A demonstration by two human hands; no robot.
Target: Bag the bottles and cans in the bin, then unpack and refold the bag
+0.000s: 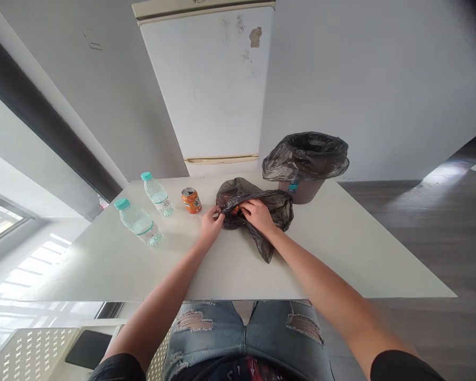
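On the white table lies a crumpled black plastic bag (278,206), with both my hands at its opening. My left hand (211,221) is closed, pinching the bag's left edge between thumb and fingers. My right hand (257,214) reaches in at the mouth with its fingers bent; their tips meet a small orange-red thing (235,210), mostly hidden by the plastic. I cannot make out what that is. An orange drink can (191,201) stands upright just left of the bag, its top opened. Further left are two clear plastic bottles (157,196) (138,221) with teal caps.
A brownish bin (307,191) lined with a black bag (306,156) stands at the table's (353,254) back right. A white fridge (206,84) rises behind the table. At lower left, a dark flat device (88,349) rests on a pale perforated surface (35,352).
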